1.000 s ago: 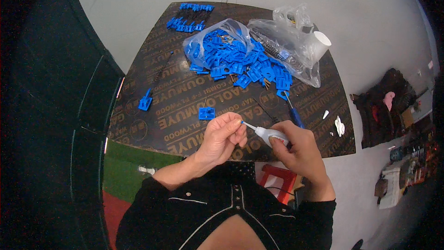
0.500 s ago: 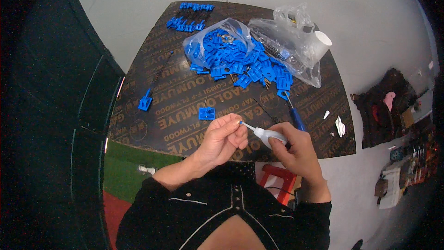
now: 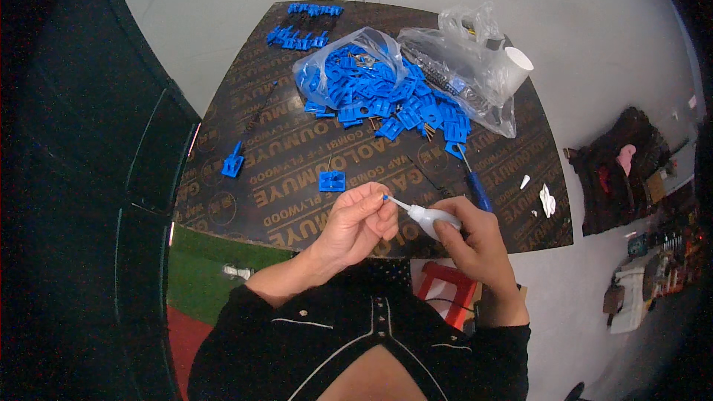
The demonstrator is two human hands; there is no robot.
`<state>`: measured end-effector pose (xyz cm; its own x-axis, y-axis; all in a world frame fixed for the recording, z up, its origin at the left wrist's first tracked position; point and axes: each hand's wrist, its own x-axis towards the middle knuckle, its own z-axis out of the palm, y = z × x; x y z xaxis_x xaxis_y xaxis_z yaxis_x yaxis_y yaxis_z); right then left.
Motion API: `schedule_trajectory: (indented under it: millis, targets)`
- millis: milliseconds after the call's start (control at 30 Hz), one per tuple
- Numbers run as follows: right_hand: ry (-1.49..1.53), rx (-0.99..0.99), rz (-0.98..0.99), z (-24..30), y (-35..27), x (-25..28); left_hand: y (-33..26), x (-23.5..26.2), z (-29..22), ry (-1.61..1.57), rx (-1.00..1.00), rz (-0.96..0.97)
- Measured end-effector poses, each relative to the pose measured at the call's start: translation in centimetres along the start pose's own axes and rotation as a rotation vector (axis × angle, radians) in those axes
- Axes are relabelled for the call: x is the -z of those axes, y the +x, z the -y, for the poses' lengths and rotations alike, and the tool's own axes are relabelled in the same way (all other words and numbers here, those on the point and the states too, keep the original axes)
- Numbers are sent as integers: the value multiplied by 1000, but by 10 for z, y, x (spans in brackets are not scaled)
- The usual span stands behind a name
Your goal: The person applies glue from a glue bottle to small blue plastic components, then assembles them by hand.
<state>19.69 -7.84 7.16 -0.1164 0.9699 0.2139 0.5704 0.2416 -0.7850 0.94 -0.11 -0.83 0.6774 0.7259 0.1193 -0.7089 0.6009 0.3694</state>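
Fingers (image 3: 369, 206) of the left hand (image 3: 355, 224) pinch a tiny blue part (image 3: 385, 197) at the bench's (image 3: 297, 141) near edge; right hand (image 3: 475, 241) grips the small white bottle (image 3: 431, 217), nozzle touching it. I'd squeeze gently, keep both hands steady.

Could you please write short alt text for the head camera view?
A person's right hand points a small white squeeze bottle at a tiny blue part pinched in the left hand, above a dark board with a pile of blue plastic parts behind.
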Motion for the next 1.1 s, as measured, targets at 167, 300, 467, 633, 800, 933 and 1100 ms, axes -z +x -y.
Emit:
schedule_trajectory:
  millis: [167, 300, 467, 633, 800, 933, 1100]
  targets:
    - [6, -22, 21, 2, 0, 1, 0, 0, 0, 7, -11, -1]
    - [2, -44, 27, 3, 0, 0, -1, 0, 0, 36, -19, -13]
    - [-2, -50, 24, 5, 0, 0, -1, 1, 0, 49, -27, -14]
    - [-7, -56, 24, 8, 1, -1, -2, 2, 1, 120, -87, -32]
    - [-11, -67, -3, 8, 1, -2, -2, 1, 1, 149, -107, -55]
    - [-10, -81, 5, 9, 1, -2, -3, 0, 1, 174, -122, -75]
    - [-32, -77, -1, 12, 1, -2, -3, 1, 2, 195, -141, -84]
